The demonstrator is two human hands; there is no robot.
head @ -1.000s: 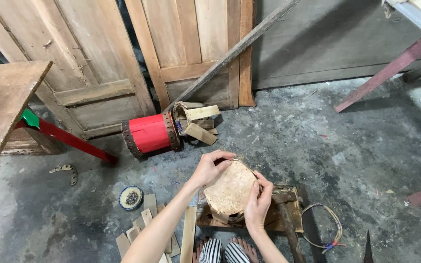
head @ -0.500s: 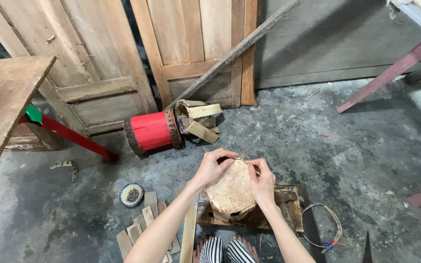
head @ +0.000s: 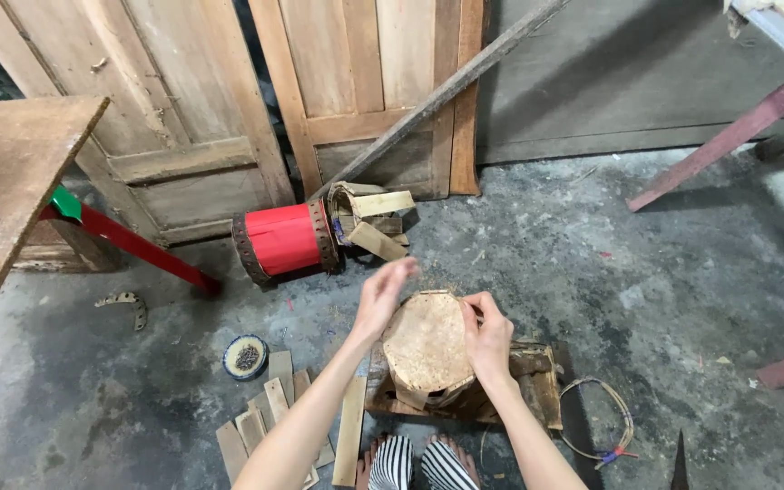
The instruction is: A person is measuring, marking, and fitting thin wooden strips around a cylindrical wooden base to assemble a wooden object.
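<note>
Between both hands, low in the head view: round drum with pale skin top [head: 426, 345], seated on a small wooden stand [head: 537, 386] on the concrete floor [head: 592, 263].

Left hand [head: 381, 298]: raised at the drum's upper left edge, fingers extended and blurred; contact with the rim not clear, nothing held.

Right hand [head: 487, 334]: curled against the drum's right rim, fingertips touching the skin's edge, nothing pinched.

Directly below the hands: two feet in striped sandals [head: 419, 463] at the frame's lower edge.

Left of the left forearm: loose flat wooden slats [head: 269, 413] fanned on the floor; just beyond them, small round dish of dark bits [head: 246, 357].

Above the left hand, well apart: red drum shell [head: 285, 240] lying on its side, wooden pieces and straps [head: 369, 222] bunched at its right end, both before the wooden doors [head: 229, 109].

Right of the right forearm: loop of wire [head: 605, 426] beside the stand.

Far left of the hands: edge of a worn wooden tabletop [head: 11, 172], red leg [head: 138, 245] slanting beneath.
</note>
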